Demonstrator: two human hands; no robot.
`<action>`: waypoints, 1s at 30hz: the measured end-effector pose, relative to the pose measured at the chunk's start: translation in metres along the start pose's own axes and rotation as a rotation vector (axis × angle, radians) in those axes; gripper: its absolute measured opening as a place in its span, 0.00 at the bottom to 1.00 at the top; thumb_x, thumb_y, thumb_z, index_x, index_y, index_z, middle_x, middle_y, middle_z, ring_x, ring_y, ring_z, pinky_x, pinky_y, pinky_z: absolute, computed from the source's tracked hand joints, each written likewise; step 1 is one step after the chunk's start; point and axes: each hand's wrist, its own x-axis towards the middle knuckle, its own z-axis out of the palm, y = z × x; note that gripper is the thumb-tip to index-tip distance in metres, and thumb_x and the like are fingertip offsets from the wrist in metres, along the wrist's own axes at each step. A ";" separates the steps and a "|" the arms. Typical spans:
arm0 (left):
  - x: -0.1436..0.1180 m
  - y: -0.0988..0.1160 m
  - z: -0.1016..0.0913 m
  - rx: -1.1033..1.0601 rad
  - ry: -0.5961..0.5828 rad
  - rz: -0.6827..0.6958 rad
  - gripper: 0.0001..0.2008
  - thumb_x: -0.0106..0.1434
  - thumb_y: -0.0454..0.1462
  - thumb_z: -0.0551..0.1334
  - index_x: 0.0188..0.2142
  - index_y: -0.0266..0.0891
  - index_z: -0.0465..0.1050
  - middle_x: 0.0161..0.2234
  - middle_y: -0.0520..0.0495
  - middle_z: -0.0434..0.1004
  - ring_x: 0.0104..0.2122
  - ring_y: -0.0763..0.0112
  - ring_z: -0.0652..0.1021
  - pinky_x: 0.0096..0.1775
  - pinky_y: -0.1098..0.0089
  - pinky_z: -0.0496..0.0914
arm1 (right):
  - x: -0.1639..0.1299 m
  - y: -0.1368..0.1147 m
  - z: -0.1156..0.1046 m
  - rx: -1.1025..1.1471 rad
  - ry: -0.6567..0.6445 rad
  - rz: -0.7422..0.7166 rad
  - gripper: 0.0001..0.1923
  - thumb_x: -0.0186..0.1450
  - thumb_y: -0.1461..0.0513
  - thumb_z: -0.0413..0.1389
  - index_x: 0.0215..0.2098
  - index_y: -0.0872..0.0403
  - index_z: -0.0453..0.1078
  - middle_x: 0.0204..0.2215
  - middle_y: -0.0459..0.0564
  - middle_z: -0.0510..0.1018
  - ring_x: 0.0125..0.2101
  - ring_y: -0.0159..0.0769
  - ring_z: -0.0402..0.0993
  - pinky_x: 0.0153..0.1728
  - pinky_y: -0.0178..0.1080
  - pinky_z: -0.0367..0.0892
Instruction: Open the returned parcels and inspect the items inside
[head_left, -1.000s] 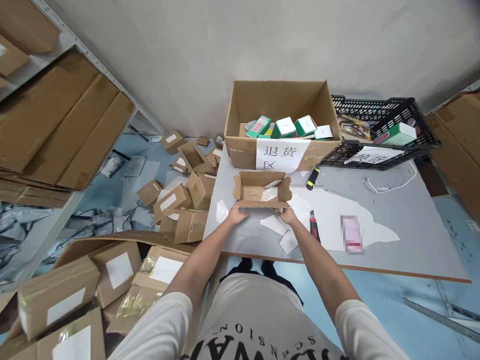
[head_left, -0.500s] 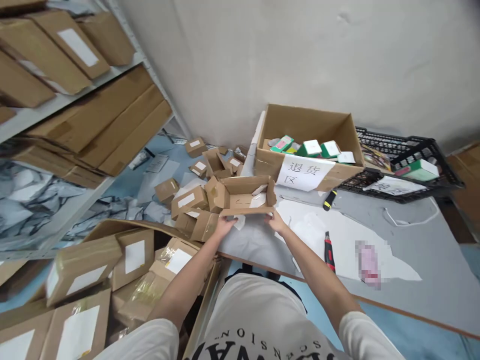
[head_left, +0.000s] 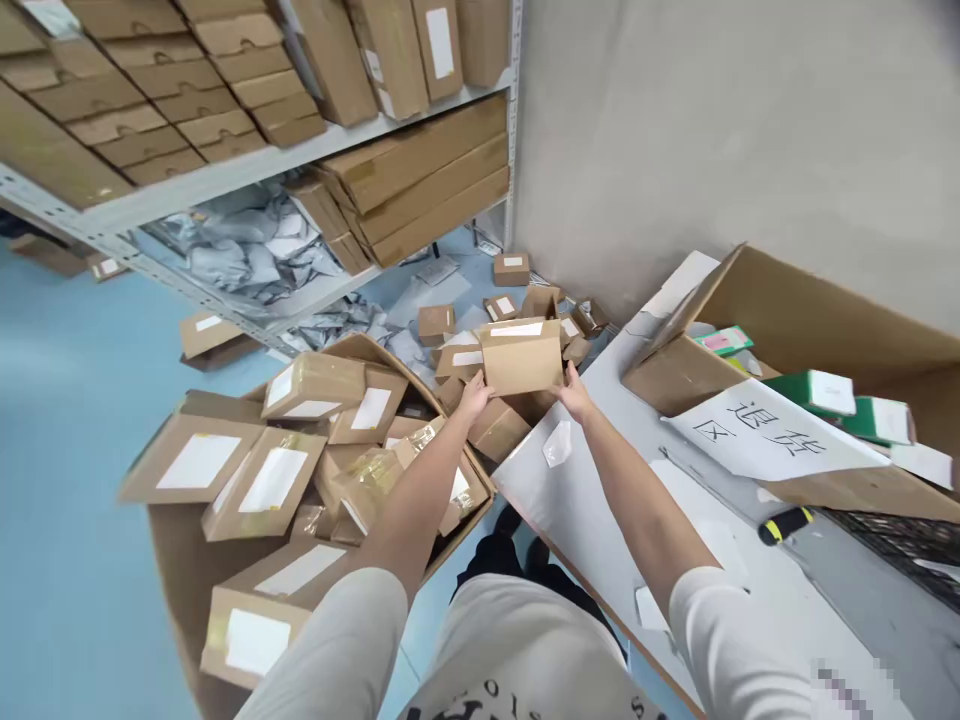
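Two hands grip one small cardboard box [head_left: 523, 357] held in the air past the left edge of the grey table [head_left: 600, 490]. Left hand [head_left: 475, 394] clasps the box's lower left corner; right hand [head_left: 576, 395] clasps its lower right corner. A white strip runs along the box's top edge. Directly below and beyond lies a heap of small opened boxes [head_left: 465, 330] on the blue floor. Nearer the body, a big carton [head_left: 180, 560] holds labelled parcels [head_left: 259, 480]. On the table to the right stands a large open box [head_left: 817, 340] with a white paper sign [head_left: 772, 435]. Metal shelving [head_left: 225, 180] carries flat cartons at upper left.
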 end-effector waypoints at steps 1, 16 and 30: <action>-0.003 -0.001 -0.004 -0.005 0.014 -0.004 0.41 0.49 0.27 0.62 0.63 0.38 0.54 0.64 0.42 0.53 0.64 0.57 0.54 0.63 0.58 0.52 | -0.001 0.000 0.001 -0.021 -0.007 0.006 0.59 0.45 0.66 0.64 0.68 0.49 0.37 0.67 0.55 0.47 0.63 0.45 0.51 0.59 0.48 0.54; -0.162 -0.029 -0.074 0.072 0.299 0.171 0.43 0.46 0.28 0.67 0.62 0.36 0.57 0.64 0.40 0.53 0.64 0.56 0.55 0.64 0.59 0.48 | -0.061 0.024 0.028 -0.132 -0.227 -0.079 0.47 0.49 0.60 0.64 0.65 0.52 0.51 0.65 0.54 0.53 0.64 0.47 0.50 0.63 0.50 0.47; -0.331 -0.044 -0.177 0.111 0.640 0.225 0.37 0.48 0.31 0.68 0.59 0.36 0.63 0.61 0.41 0.62 0.61 0.55 0.62 0.62 0.59 0.54 | -0.177 0.070 0.126 -0.121 -0.617 -0.144 0.44 0.50 0.53 0.64 0.62 0.55 0.57 0.64 0.57 0.56 0.64 0.46 0.50 0.63 0.48 0.47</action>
